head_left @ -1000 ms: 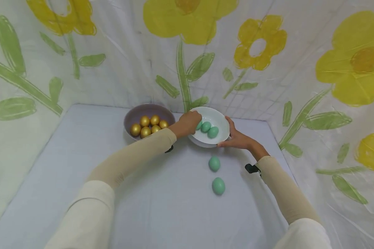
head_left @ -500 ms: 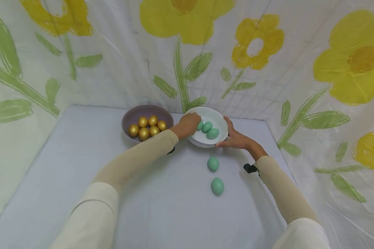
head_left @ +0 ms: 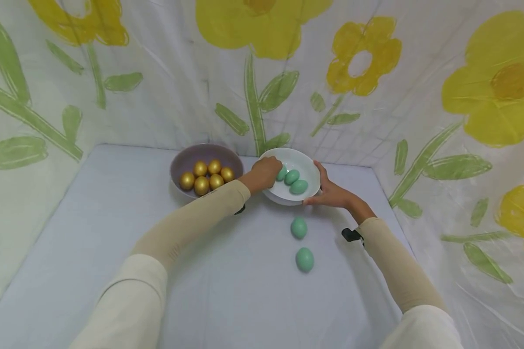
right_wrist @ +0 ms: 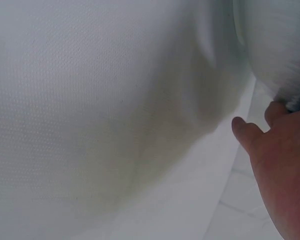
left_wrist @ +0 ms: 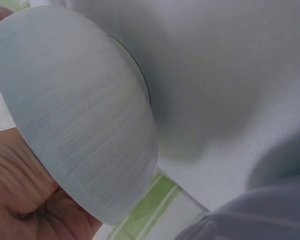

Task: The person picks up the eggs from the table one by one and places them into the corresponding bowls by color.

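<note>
Reaching across to the white bowl (head_left: 309, 167), my left hand (head_left: 265, 173) is bent over its left rim with the fingertips down inside. The bowl wall (left_wrist: 85, 115) hides those fingers in the left wrist view, so I cannot tell what they hold. My right hand (head_left: 332, 195) grips the bowl's right side, thumb at the front and fingers spread round the rim. Inside the bowl lie green eggs (head_left: 299, 187), one right at my left fingertips. Two more green eggs, a nearer one (head_left: 304, 260) and a farther one (head_left: 299, 228), rest on the table in front.
Left of the white bowl stands a mauve bowl (head_left: 184, 157) with several gold eggs (head_left: 202, 185); my left forearm passes over its front right edge. A white cloth covers the table (head_left: 227, 291). A curtain (head_left: 166, 97) with painted yellow flowers hangs behind and at the sides.
Both hands keep their places at the white bowl. The green eggs inside have shifted slightly to the right against each other. The view has moved a little; the two eggs on the table stay put.
</note>
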The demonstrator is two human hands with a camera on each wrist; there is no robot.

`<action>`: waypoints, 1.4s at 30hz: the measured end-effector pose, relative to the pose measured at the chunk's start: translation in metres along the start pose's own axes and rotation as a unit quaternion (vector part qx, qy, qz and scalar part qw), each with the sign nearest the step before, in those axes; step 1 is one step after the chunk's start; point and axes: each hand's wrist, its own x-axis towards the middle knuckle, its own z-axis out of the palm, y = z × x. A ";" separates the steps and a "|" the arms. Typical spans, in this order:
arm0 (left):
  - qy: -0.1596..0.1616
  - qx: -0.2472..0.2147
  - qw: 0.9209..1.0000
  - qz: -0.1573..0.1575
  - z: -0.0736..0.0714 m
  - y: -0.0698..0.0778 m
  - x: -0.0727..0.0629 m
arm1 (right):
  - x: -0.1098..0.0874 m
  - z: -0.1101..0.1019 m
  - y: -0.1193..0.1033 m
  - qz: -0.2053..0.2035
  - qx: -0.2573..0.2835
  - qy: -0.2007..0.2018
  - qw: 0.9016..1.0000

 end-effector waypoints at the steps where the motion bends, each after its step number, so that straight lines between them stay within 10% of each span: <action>1: 0.000 0.001 1.000 0.000 0.000 0.000 0.000 | 0.000 0.000 0.000 -0.001 0.000 -0.001 1.000; 22: 0.008 -0.007 1.000 0.006 -0.006 -0.005 -0.020 | 0.001 0.008 -0.005 -0.013 -0.004 -0.004 1.000; 31: 0.058 -0.047 0.996 0.045 -0.009 -0.011 -0.026 | 0.000 0.010 -0.008 -0.016 -0.007 -0.007 1.000; 42: 0.176 -0.207 0.945 0.184 -0.020 0.003 -0.043 | 0.000 0.002 -0.001 -0.010 -0.005 -0.015 1.000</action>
